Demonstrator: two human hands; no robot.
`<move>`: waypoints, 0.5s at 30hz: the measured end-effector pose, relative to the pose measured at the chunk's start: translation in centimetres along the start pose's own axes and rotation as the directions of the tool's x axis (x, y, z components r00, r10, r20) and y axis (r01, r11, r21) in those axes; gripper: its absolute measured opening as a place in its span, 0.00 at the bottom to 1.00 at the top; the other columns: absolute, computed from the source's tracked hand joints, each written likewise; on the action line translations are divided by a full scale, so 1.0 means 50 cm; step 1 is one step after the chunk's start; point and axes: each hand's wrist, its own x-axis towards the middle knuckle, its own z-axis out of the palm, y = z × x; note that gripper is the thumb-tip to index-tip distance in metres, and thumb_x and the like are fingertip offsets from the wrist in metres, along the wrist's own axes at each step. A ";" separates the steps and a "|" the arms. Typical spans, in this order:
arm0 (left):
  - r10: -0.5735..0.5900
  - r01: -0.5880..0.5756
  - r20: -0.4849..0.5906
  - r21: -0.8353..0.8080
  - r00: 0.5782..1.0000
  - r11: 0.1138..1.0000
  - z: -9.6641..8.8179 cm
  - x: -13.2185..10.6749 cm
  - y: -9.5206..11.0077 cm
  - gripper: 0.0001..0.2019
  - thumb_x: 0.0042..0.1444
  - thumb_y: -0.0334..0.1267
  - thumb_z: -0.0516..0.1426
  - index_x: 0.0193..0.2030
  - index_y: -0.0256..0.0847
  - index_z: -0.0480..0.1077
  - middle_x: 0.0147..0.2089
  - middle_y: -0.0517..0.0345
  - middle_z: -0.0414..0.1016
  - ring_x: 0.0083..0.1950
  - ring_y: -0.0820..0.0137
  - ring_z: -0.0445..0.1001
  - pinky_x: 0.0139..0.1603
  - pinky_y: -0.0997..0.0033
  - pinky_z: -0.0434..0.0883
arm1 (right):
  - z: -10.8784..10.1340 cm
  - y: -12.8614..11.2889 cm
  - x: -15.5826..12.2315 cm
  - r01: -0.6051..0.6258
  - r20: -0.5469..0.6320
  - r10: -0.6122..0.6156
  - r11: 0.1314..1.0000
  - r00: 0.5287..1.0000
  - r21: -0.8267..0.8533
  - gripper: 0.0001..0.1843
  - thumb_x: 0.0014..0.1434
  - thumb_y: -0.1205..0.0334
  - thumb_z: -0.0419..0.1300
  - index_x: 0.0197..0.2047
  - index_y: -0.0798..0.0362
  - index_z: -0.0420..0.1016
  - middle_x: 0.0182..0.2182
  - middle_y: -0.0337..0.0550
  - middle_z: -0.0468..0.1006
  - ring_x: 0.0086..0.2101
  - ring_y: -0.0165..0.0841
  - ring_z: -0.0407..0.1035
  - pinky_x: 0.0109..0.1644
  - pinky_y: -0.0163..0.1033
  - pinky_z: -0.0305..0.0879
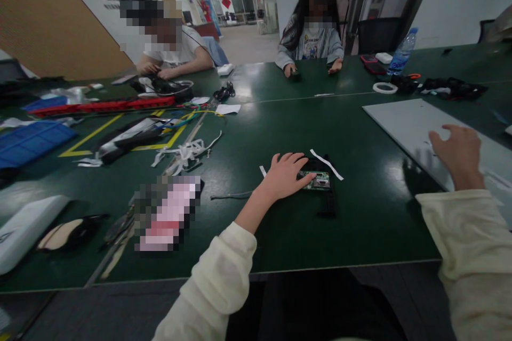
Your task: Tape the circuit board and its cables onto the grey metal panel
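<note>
My left hand (285, 175) lies flat, fingers spread, on the dark green table (280, 234). Its fingertips rest on a small green circuit board (320, 180) that sits on a black piece. A white strip (327, 164) lies just beyond the board. My right hand (458, 153) hovers over the near edge of a large grey-white sheet (404, 120) at the right, fingers loosely apart, holding nothing that I can see.
Two people sit across the table, hands on it. White ties (184, 153), black-and-silver sleeves (128, 141), a red strip (104, 106) and a blue tray (30, 141) lie left. A water bottle (402, 53), tape ring (384, 88) and black parts (452, 88) stand far right.
</note>
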 end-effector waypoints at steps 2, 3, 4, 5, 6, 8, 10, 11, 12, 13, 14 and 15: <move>-0.009 0.010 -0.011 0.014 1.000 1.000 0.000 -0.001 0.003 0.30 0.65 0.59 0.38 0.65 0.45 0.60 0.67 0.50 0.60 0.67 0.55 0.58 0.65 0.44 0.52 | 0.007 0.048 0.009 -0.137 0.096 0.140 0.990 0.986 -0.034 0.25 0.57 0.56 0.58 0.52 0.66 0.76 0.42 0.70 0.76 0.45 0.48 0.67 0.43 0.48 0.56; -0.013 0.013 -0.014 0.020 1.000 1.000 -0.001 -0.001 0.004 0.30 0.65 0.59 0.38 0.65 0.45 0.60 0.67 0.50 0.60 0.66 0.55 0.58 0.65 0.45 0.53 | 0.009 0.061 0.011 -0.169 0.162 0.175 0.984 0.971 -0.048 0.24 0.57 0.56 0.57 0.51 0.65 0.77 0.40 0.69 0.76 0.42 0.47 0.67 0.42 0.47 0.56; -0.016 0.017 -0.016 0.024 1.000 1.000 -0.001 -0.001 0.004 0.30 0.65 0.59 0.38 0.65 0.45 0.60 0.66 0.50 0.61 0.66 0.55 0.59 0.65 0.45 0.54 | 0.009 0.067 0.012 -0.184 0.221 0.193 0.981 0.956 -0.061 0.23 0.57 0.56 0.57 0.49 0.64 0.78 0.39 0.67 0.77 0.40 0.46 0.68 0.41 0.47 0.55; -0.021 0.021 -0.015 0.027 1.000 0.999 -0.001 -0.002 0.005 0.30 0.65 0.59 0.38 0.65 0.44 0.60 0.66 0.49 0.61 0.66 0.55 0.59 0.64 0.45 0.54 | 0.008 0.068 0.013 -0.187 0.270 0.200 0.980 0.942 -0.074 0.22 0.57 0.56 0.58 0.48 0.62 0.80 0.38 0.66 0.77 0.39 0.45 0.69 0.40 0.46 0.55; -0.024 0.024 -0.014 0.027 1.000 0.999 -0.001 -0.002 0.006 0.31 0.65 0.59 0.38 0.65 0.44 0.60 0.66 0.49 0.61 0.66 0.55 0.59 0.64 0.45 0.54 | 0.006 0.065 0.013 -0.184 0.306 0.201 0.979 0.931 -0.084 0.21 0.57 0.56 0.58 0.47 0.61 0.80 0.38 0.65 0.78 0.38 0.44 0.69 0.40 0.46 0.55; -0.028 0.028 -0.011 0.027 1.000 0.999 0.000 -0.002 0.006 0.31 0.65 0.59 0.38 0.65 0.43 0.60 0.67 0.49 0.60 0.66 0.55 0.59 0.65 0.44 0.54 | 0.002 0.054 0.012 -0.176 0.343 0.197 0.980 0.918 -0.090 0.19 0.56 0.59 0.59 0.46 0.59 0.81 0.38 0.63 0.78 0.39 0.43 0.70 0.40 0.45 0.55; -0.030 0.030 -0.009 0.029 1.000 0.999 0.001 -0.002 0.006 0.31 0.65 0.59 0.38 0.65 0.43 0.60 0.67 0.49 0.60 0.66 0.54 0.58 0.65 0.44 0.53 | -0.001 0.050 0.011 -0.166 0.340 0.187 0.982 0.922 -0.092 0.18 0.55 0.61 0.59 0.46 0.60 0.81 0.37 0.62 0.79 0.40 0.42 0.70 0.41 0.44 0.55; -0.031 0.031 -0.007 0.029 1.000 0.999 0.001 -0.002 0.006 0.31 0.65 0.59 0.38 0.65 0.43 0.60 0.67 0.49 0.60 0.66 0.54 0.58 0.65 0.44 0.53 | -0.001 0.052 0.010 -0.163 0.326 0.188 0.981 0.927 -0.103 0.18 0.55 0.62 0.60 0.46 0.61 0.81 0.37 0.62 0.79 0.40 0.42 0.70 0.41 0.44 0.55; -0.030 0.030 -0.004 0.028 1.000 0.999 0.001 -0.002 0.005 0.31 0.65 0.59 0.38 0.65 0.43 0.60 0.67 0.49 0.60 0.66 0.54 0.58 0.65 0.43 0.53 | 0.000 0.058 0.009 -0.160 0.303 0.189 0.980 0.934 -0.119 0.19 0.55 0.62 0.59 0.47 0.62 0.81 0.37 0.63 0.79 0.41 0.42 0.70 0.42 0.44 0.55; -0.030 0.030 -0.002 0.027 1.000 0.999 0.001 -0.002 0.005 0.31 0.65 0.59 0.38 0.65 0.43 0.59 0.67 0.49 0.60 0.66 0.54 0.58 0.65 0.43 0.53 | 0.001 0.066 0.009 -0.161 0.277 0.195 0.977 0.941 -0.139 0.19 0.56 0.61 0.59 0.47 0.64 0.81 0.37 0.64 0.79 0.41 0.43 0.70 0.42 0.44 0.55; -0.028 0.028 0.000 0.025 1.000 0.999 0.001 -0.003 0.004 0.31 0.64 0.59 0.38 0.65 0.43 0.59 0.67 0.49 0.60 0.66 0.54 0.58 0.65 0.43 0.53 | 0.003 0.077 0.008 -0.164 0.252 0.199 0.974 0.947 -0.156 0.20 0.57 0.60 0.58 0.47 0.65 0.81 0.37 0.66 0.79 0.41 0.44 0.70 0.42 0.45 0.55; -0.025 0.025 0.000 0.023 1.000 0.999 0.001 -0.003 0.004 0.31 0.64 0.59 0.38 0.65 0.43 0.60 0.67 0.49 0.60 0.66 0.54 0.58 0.65 0.43 0.53 | 0.006 0.089 0.008 -0.159 0.225 0.193 0.974 0.955 -0.160 0.20 0.58 0.59 0.57 0.45 0.66 0.81 0.36 0.68 0.78 0.40 0.45 0.71 0.42 0.46 0.55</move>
